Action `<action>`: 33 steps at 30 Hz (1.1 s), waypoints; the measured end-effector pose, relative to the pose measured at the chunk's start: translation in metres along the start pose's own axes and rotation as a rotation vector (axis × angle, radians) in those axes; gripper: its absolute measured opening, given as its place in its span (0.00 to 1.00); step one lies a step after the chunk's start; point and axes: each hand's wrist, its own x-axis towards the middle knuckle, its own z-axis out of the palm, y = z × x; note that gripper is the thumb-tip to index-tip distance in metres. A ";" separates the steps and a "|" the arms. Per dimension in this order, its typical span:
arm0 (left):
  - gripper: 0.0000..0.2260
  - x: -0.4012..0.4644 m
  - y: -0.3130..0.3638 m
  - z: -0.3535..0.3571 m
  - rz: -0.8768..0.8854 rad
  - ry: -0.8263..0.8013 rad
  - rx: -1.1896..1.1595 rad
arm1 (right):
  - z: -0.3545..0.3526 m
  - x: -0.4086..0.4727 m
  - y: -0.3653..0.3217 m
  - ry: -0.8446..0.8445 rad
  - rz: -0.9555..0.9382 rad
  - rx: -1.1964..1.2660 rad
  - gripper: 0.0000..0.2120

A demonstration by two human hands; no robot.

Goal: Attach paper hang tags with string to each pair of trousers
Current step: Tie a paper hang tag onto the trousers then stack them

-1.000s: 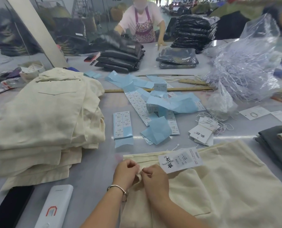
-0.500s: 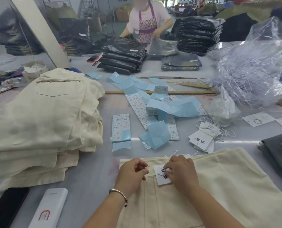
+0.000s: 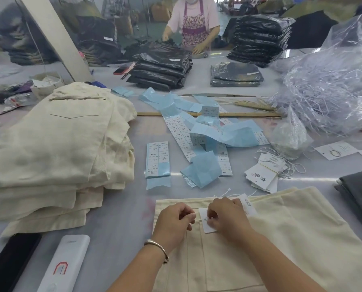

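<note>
Beside the trousers, tag bundle and sticker strips

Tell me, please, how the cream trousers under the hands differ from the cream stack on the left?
The trousers under the hands are a single pair spread flat; the stack on the left is several folded pairs piled up. The single pair has a hang tag at its waistband; no tag shows on the stack. Both are the same cream cloth.

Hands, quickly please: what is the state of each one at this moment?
Left hand: fingers curled at the trousers' waistband; what it pinches cannot be told.
Right hand: closed, pinching the hang tag on the trousers.
</note>
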 end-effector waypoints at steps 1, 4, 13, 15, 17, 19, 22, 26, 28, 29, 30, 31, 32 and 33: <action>0.05 -0.001 0.000 -0.001 0.003 -0.002 0.003 | -0.001 0.000 -0.002 -0.014 -0.008 -0.012 0.03; 0.06 -0.002 0.002 -0.002 0.021 -0.016 0.011 | -0.005 -0.001 -0.007 -0.015 -0.013 0.042 0.03; 0.07 -0.002 0.008 -0.005 0.124 -0.045 0.053 | -0.028 -0.017 -0.016 0.086 0.218 1.007 0.05; 0.06 -0.003 0.009 -0.007 0.163 -0.047 0.074 | -0.032 -0.018 -0.017 0.073 0.235 1.138 0.05; 0.06 -0.005 0.011 -0.008 0.196 -0.040 0.074 | -0.034 -0.018 -0.018 0.062 0.257 1.202 0.04; 0.06 -0.006 0.012 -0.009 0.235 -0.025 0.085 | -0.035 -0.017 -0.019 0.049 0.266 1.246 0.04; 0.05 -0.009 0.014 -0.008 0.301 0.011 0.117 | -0.035 -0.016 -0.022 0.037 0.256 1.277 0.04; 0.03 -0.008 0.016 -0.008 0.323 0.036 0.118 | -0.033 -0.015 -0.025 0.007 0.253 1.261 0.04; 0.03 -0.007 0.015 -0.008 0.317 0.060 0.120 | -0.032 -0.014 -0.024 -0.015 0.255 1.250 0.04; 0.03 -0.006 0.015 -0.009 0.309 0.070 0.123 | -0.032 -0.014 -0.024 -0.022 0.256 1.245 0.04; 0.02 -0.005 0.015 -0.009 0.302 0.077 0.125 | -0.033 -0.014 -0.024 -0.028 0.255 1.241 0.04; 0.02 -0.005 0.015 -0.009 0.297 0.079 0.127 | -0.033 -0.014 -0.024 -0.034 0.253 1.238 0.04; 0.02 -0.004 0.014 -0.010 0.298 0.080 0.131 | -0.034 -0.014 -0.024 -0.043 0.248 1.236 0.04; 0.02 -0.004 0.014 -0.010 0.304 0.081 0.134 | -0.034 -0.014 -0.024 -0.051 0.242 1.239 0.05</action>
